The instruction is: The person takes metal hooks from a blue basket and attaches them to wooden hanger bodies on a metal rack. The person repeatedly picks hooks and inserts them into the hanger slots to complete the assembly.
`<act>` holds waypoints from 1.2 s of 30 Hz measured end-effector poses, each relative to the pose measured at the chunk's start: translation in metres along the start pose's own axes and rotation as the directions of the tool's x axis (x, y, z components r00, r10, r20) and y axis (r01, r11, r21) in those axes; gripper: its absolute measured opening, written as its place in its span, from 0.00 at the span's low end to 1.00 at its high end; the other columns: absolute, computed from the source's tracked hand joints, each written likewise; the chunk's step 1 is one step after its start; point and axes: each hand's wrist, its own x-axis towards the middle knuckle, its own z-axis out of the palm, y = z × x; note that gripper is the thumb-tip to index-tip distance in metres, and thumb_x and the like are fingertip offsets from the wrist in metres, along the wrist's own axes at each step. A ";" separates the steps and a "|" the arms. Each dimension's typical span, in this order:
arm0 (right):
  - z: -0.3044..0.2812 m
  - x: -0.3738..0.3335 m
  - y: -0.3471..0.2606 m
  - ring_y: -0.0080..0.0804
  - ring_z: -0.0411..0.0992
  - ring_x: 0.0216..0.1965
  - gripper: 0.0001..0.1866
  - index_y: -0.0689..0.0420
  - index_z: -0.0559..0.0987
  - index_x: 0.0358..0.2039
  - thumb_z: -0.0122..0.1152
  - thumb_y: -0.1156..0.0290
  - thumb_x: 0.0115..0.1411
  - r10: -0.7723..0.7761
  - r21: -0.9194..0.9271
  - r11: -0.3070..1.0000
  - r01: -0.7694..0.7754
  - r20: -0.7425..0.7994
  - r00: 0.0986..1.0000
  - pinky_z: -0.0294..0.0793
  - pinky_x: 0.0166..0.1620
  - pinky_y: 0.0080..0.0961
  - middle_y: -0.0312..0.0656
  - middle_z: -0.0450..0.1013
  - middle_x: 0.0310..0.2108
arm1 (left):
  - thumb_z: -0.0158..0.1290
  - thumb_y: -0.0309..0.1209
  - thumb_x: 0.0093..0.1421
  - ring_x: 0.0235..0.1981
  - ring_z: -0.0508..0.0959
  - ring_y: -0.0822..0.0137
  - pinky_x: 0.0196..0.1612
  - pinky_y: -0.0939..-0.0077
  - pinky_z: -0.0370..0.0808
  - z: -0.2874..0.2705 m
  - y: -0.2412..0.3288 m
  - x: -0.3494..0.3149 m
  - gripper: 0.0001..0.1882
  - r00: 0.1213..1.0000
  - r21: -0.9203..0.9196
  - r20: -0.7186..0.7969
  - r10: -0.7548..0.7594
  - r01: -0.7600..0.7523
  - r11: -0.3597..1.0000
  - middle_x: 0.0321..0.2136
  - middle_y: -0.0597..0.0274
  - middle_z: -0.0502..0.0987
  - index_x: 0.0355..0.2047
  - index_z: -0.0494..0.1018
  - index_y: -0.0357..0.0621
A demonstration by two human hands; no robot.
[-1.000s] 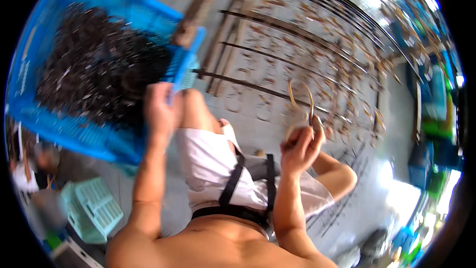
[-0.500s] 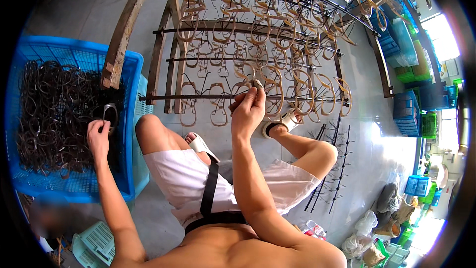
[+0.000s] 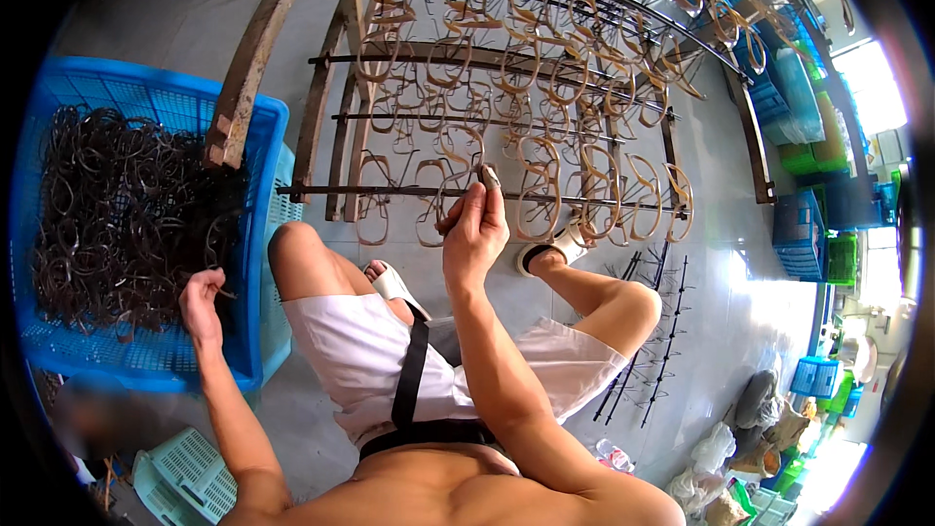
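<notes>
My right hand (image 3: 475, 239) is raised at the lowest front rod (image 3: 409, 191) of a rack, thumb and fingers pinched together. In the pinch is a tan eyeglass frame (image 3: 479, 148), one rim standing above my fingertips; the fingers partly hide it. Other tan eyeglass frames (image 3: 538, 190) hang along the same rod. My left hand (image 3: 203, 307) is over the right side of a blue plastic basket (image 3: 175, 377), fingers curled closed. A dark eyeglass frame (image 3: 212, 242), seen almost edge-on, rises from them. A heap of dark eyeglass frames (image 3: 117, 224) fills much of the basket.
The rack's wooden posts (image 3: 248, 58) and several metal rods with hanging frames stand ahead. Spiked black rods (image 3: 665, 346) lie on the floor to my right. A pale green basket (image 3: 185, 477) is at lower left; plastic bags (image 3: 716, 443) and blue crates (image 3: 801, 224) are far right.
My left hand has moved down and slightly right, and the dark frame has turned from face-on to nearly edge-on. My right hand has shifted slightly left along the rod.
</notes>
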 end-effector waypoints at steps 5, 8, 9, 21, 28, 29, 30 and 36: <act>0.004 -0.006 0.012 0.14 0.58 0.12 0.10 0.60 0.72 0.32 0.46 0.69 0.65 -0.154 -0.260 0.953 0.157 0.031 0.988 0.62 0.15 0.15 0.30 0.62 0.12 | 0.56 0.29 0.55 0.30 0.69 0.61 0.39 0.69 0.69 0.009 -0.026 -0.001 0.16 0.922 0.812 -0.212 0.324 -0.018 0.583 0.25 0.58 0.66 0.41 0.64 0.38; -0.001 -0.008 0.015 0.16 0.60 0.13 0.13 0.60 0.71 0.48 0.47 0.72 0.64 -0.109 -0.190 0.975 0.118 0.057 0.992 0.60 0.16 0.18 0.33 0.64 0.12 | 0.56 0.32 0.55 0.39 0.72 0.52 0.49 0.66 0.68 0.012 -0.038 0.001 0.26 0.894 0.838 -0.303 0.331 0.085 0.539 0.35 0.46 0.69 0.51 0.59 0.38; -0.004 -0.009 0.015 0.16 0.60 0.13 0.14 0.60 0.71 0.49 0.47 0.73 0.64 -0.131 -0.216 0.965 0.147 0.087 0.988 0.61 0.17 0.18 0.33 0.64 0.12 | 0.56 0.33 0.55 0.41 0.72 0.51 0.50 0.65 0.67 0.012 -0.040 0.002 0.26 0.912 0.787 -0.336 0.235 0.135 0.602 0.38 0.44 0.70 0.51 0.60 0.38; -0.016 0.001 0.010 0.23 0.64 0.13 0.15 0.60 0.70 0.50 0.47 0.73 0.63 -0.229 -0.459 0.848 0.267 0.138 0.964 0.65 0.18 0.23 0.37 0.66 0.14 | 0.52 0.33 0.53 0.39 0.74 0.53 0.45 0.62 0.68 0.002 -0.017 0.020 0.15 0.967 0.791 -0.242 -0.084 0.247 0.560 0.33 0.49 0.73 0.36 0.67 0.35; -0.020 0.009 -0.002 0.17 0.60 0.14 0.09 0.61 0.70 0.31 0.46 0.69 0.65 -0.057 -0.189 0.979 0.077 0.111 0.992 0.62 0.17 0.20 0.36 0.64 0.13 | 0.47 0.22 0.54 0.30 0.69 0.75 0.32 0.83 0.66 -0.005 -0.002 0.012 0.10 0.932 0.134 -0.358 0.053 -0.005 0.991 0.32 0.63 0.67 0.38 0.63 0.42; -0.022 0.010 -0.008 0.18 0.59 0.14 0.10 0.61 0.70 0.31 0.47 0.68 0.65 0.024 -0.158 0.987 -0.003 0.130 0.991 0.62 0.18 0.21 0.35 0.62 0.12 | 0.48 0.22 0.54 0.33 0.69 0.72 0.36 0.80 0.67 -0.001 0.005 0.004 0.15 0.914 0.345 -0.351 0.204 -0.076 0.936 0.34 0.63 0.68 0.42 0.63 0.42; -0.023 0.008 -0.016 0.22 0.62 0.18 0.08 0.62 0.70 0.34 0.49 0.69 0.63 0.034 -0.256 0.967 0.002 0.138 0.990 0.65 0.23 0.24 0.38 0.64 0.16 | 0.48 0.22 0.54 0.36 0.70 0.70 0.39 0.78 0.68 0.007 0.012 -0.003 0.18 0.895 0.426 -0.282 0.346 -0.207 0.881 0.37 0.61 0.68 0.46 0.61 0.42; -0.017 -0.062 -0.061 0.54 0.58 0.48 0.27 0.64 0.64 0.54 0.59 0.71 0.55 -0.347 -0.477 0.664 0.576 0.485 0.802 0.61 0.50 0.41 0.59 0.56 0.49 | 0.49 0.19 0.51 0.41 0.68 0.68 0.44 0.76 0.68 0.078 0.051 -0.077 0.30 0.833 0.204 0.117 0.540 -0.552 0.808 0.43 0.57 0.65 0.55 0.54 0.42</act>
